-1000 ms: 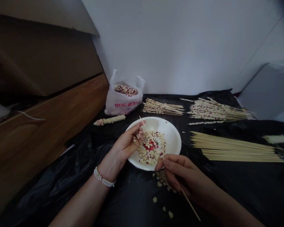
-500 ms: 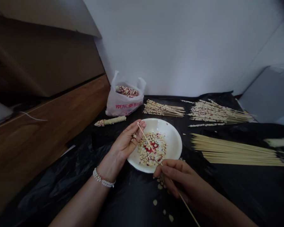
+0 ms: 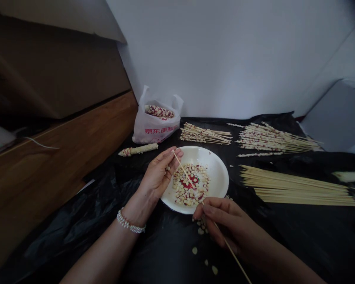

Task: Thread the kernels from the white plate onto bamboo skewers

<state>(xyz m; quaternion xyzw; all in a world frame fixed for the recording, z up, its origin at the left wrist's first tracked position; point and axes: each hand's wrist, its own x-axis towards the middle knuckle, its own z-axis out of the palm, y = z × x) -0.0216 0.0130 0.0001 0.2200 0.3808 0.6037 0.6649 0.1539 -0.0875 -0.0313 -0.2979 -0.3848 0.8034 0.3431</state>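
A long thin bamboo skewer [image 3: 232, 252] runs slantwise above the bowl, its far tip at the fingers of my left hand [image 3: 159, 173]. That hand is closed in a pinch on a pale corn kernel at the tip, and another kernel or so shows in its curled fingers. Lower down, my right hand [image 3: 225, 217] grips the skewer between thumb and fingers. Beneath both hands is a white bowl [image 3: 219, 173] with loose cream and dark red corn kernels [image 3: 192, 199] in it. A few kernels [image 3: 194, 250] lie on the black plastic sheet near my right hand.
Behind the bowl stands a white plastic bag [image 3: 140, 128] with corn cobs in it; a partly stripped cob [image 3: 142, 149] lies before it. Kernel-threaded skewers form two piles [image 3: 195, 133], [image 3: 260, 138] at the back. Bare skewers [image 3: 292, 187] lie at right, and a wooden board [image 3: 100, 126] borders the left.
Hands, skewer and bowl hold nearly the same places. The whole view has shifted slightly, and my left fingers still pinch at the skewer's tip.
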